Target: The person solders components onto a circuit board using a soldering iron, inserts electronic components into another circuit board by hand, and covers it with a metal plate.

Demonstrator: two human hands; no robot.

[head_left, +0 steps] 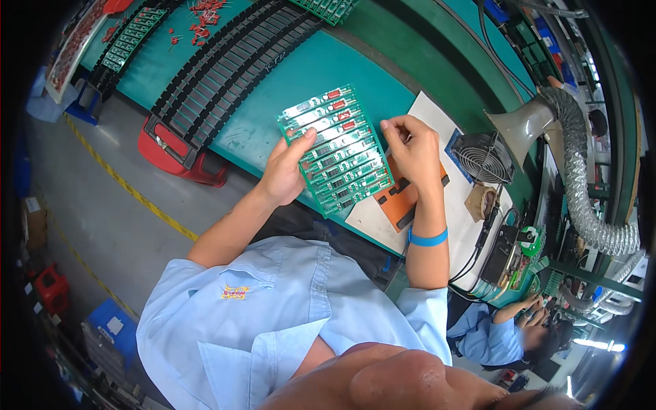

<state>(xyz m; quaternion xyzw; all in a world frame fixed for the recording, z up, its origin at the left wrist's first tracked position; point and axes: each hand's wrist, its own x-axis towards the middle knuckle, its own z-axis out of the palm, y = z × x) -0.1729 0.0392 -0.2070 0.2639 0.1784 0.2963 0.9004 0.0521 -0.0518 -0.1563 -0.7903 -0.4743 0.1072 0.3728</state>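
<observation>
The left hand (285, 172) gripped the near-left edge of a green circuit board panel (337, 150), thumb pressed on its top face, holding it tilted above the teal worktop (287, 82); the right hand (412, 150) was curled shut at the panel's far-right edge, fingertips pinched together, though whether they clamped the board itself or a small part could not be told; the panel carried rows of narrow strips, the upper ones bearing small red components; judging from this, the step in hand looked like fitting or checking parts on the panel, and the move after would call for a steady left grip while the right fingers worked strip by strip. Just under the right hand lay an orange fixture (402, 195) on a white mat (447, 205); beyond it sat a small fan (482, 158) and a flexible extraction hose (581, 171). Well beyond the left hand, black slotted racks (225, 61) lay empty so far as could be seen, with loose red components (201, 20) scattered near another green panel (133, 37). A co-worker's hands (533, 311) worked off to the right.
</observation>
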